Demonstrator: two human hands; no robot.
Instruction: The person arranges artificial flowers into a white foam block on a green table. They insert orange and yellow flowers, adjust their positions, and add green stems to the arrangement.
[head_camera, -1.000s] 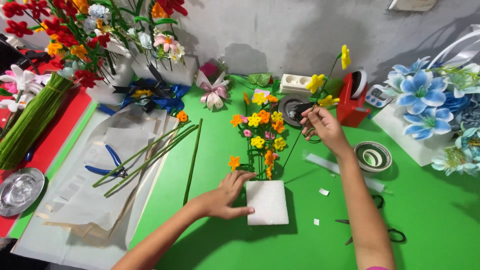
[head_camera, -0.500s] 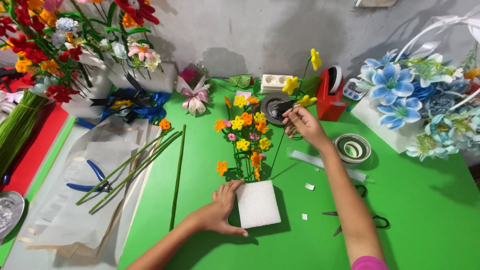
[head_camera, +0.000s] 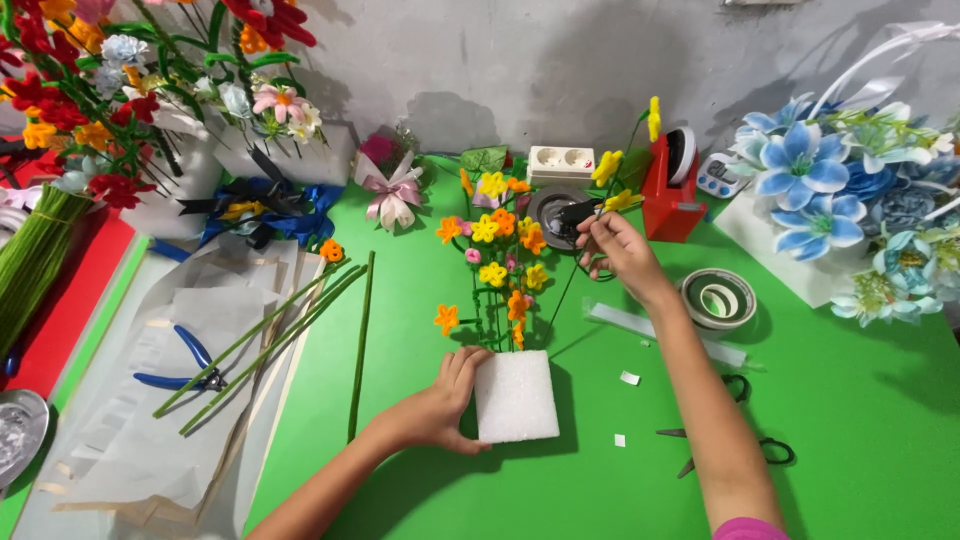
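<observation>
My left hand (head_camera: 440, 405) rests against the left side of a white foam block (head_camera: 515, 396) on the green table (head_camera: 860, 440). Small yellow, orange and pink artificial flowers (head_camera: 497, 255) on thin green stems stand stuck in the block's far edge. My right hand (head_camera: 620, 252) is raised beyond the block and pinches the thin stem of a yellow flower sprig (head_camera: 610, 175), whose stem slants down toward the block. A black hot glue gun (head_camera: 575, 212) lies just behind that hand.
Several long green stems (head_camera: 270, 340) and blue-handled pliers (head_camera: 185, 365) lie on white paper at the left. Scissors (head_camera: 735, 440), a tape roll (head_camera: 718, 298) and a red tape dispenser (head_camera: 672, 180) sit to the right. Flower arrangements fill both back corners.
The view has shifted slightly. My right hand has drawn a little toward the block with the yellow sprig. My left hand stays on the foam block.
</observation>
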